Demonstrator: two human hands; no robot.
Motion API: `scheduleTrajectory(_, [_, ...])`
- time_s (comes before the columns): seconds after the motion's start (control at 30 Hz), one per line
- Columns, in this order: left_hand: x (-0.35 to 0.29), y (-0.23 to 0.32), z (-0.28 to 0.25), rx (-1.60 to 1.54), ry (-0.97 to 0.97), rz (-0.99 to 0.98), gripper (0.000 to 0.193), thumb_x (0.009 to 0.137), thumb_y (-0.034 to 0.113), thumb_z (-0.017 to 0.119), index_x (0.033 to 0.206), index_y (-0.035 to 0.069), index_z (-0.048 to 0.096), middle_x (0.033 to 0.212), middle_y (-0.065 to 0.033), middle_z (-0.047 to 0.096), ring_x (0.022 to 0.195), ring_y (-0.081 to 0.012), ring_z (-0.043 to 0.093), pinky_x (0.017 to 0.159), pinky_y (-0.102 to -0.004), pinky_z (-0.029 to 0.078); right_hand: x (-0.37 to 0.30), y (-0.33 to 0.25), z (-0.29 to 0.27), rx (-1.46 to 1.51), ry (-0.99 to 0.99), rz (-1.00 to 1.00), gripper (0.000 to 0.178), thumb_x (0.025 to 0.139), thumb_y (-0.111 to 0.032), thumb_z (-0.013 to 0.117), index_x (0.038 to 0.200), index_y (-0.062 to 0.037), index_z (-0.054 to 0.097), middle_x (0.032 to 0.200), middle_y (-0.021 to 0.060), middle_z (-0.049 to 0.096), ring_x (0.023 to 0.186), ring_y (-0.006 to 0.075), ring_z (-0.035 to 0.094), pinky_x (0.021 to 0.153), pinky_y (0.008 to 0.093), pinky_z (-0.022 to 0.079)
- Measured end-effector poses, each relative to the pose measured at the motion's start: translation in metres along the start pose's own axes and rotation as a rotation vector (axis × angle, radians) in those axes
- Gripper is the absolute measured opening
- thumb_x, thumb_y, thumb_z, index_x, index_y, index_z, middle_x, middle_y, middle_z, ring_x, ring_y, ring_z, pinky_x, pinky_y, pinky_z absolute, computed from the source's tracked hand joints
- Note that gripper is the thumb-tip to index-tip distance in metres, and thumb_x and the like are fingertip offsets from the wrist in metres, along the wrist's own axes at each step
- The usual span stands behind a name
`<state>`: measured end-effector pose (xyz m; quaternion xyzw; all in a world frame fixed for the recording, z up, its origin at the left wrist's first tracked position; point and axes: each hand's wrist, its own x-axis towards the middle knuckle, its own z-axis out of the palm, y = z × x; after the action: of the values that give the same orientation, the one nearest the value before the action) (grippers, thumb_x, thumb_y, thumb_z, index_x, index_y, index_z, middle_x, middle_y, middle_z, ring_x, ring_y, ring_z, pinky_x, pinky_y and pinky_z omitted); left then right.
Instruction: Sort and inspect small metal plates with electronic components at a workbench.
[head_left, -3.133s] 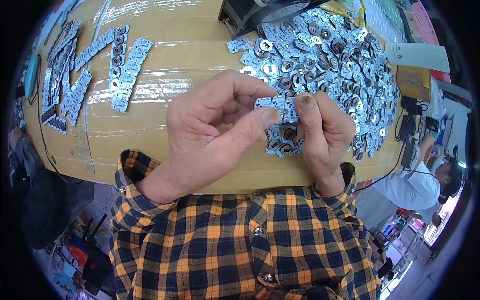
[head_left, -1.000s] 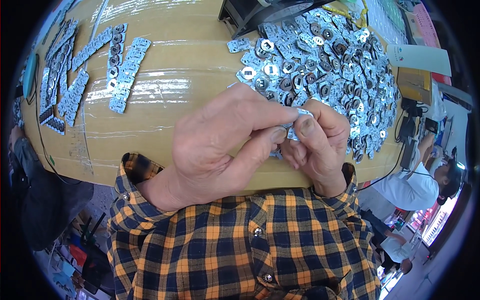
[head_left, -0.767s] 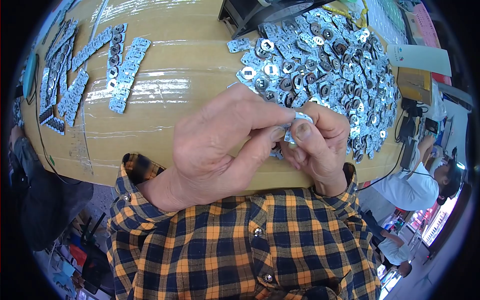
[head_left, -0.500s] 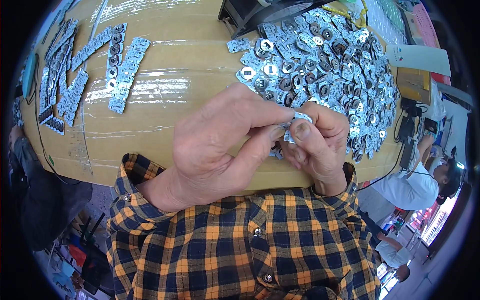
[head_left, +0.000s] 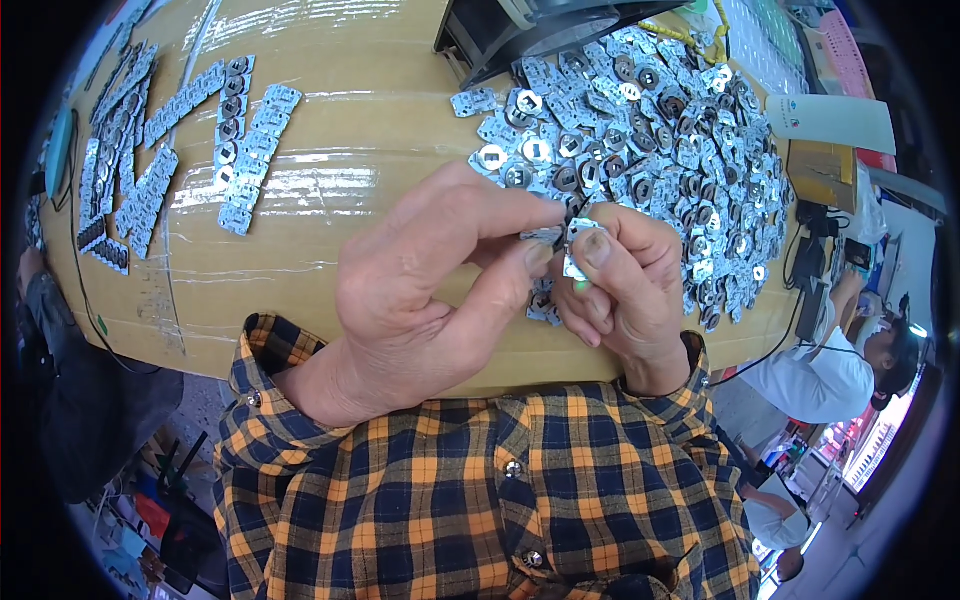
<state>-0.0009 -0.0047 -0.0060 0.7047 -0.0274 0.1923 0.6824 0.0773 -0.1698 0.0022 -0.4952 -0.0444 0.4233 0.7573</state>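
Observation:
My right hand (head_left: 630, 275) pinches a small pale circuit board (head_left: 577, 252) between thumb and bent forefinger. A green glow shows at the board's edges. Just left of it, my left hand (head_left: 430, 285) is closed, thumb and forefinger around a small greyish piece (head_left: 543, 237) that looks like another board, mostly covered by the fingers. A narrow gap separates the two pieces. Right behind both hands spreads a big heap of similar small boards (head_left: 650, 150), many carrying a round dark or silvery part.
Joined strips of boards (head_left: 258, 160) lie at the far left of the brown table (head_left: 330, 60). A black-framed device (head_left: 540, 35) stands behind the heap. Cables and a black adapter (head_left: 815, 215) are at the right edge. A person in white (head_left: 820, 375) sits at the right.
My hands have drawn slightly apart; they met on a board before, and now each pinches a piece. A green glow has appeared at the right hand's board.

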Motion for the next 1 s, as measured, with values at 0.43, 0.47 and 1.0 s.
scheduleTrajectory(0.43, [0.037,0.001,-0.020,-0.036,0.009,-0.245,0.022,0.087,-0.006,0.058,0.109,-0.006,0.058,0.089,-0.0058,0.066,0.078,-0.0082,0.064,0.067,-0.0204,0.053,0.030,-0.024,0.008,-0.283,0.104,-0.052,0.028,0.095,-0.015,0.055,0.071,-0.0015,0.051,0.051,-0.0003,0.043,0.036,0.0042,0.035,0.031,0.0207,0.030])
scheduleTrajectory(0.47, [0.038,-0.002,-0.020,-0.058,0.009,-0.248,0.021,0.087,-0.006,0.057,0.109,-0.006,0.058,0.090,-0.0065,0.065,0.078,-0.0086,0.064,0.068,-0.0205,0.053,0.032,-0.023,0.006,-0.277,0.105,-0.059,0.028,0.095,-0.015,0.055,0.071,-0.0015,0.051,0.051,-0.0003,0.043,0.036,0.0042,0.035,0.031,0.0207,0.030])
scheduleTrajectory(1.0, [0.040,-0.017,-0.019,0.106,-0.050,0.114,0.020,0.075,-0.013,0.062,0.091,-0.003,0.063,0.079,-0.0096,0.062,0.067,-0.0149,0.060,0.057,-0.0243,0.048,0.028,-0.017,0.010,-0.322,0.106,-0.057,0.030,0.096,-0.017,0.053,0.070,-0.0024,0.049,0.050,-0.0009,0.042,0.036,0.0042,0.035,0.032,0.0217,0.033])
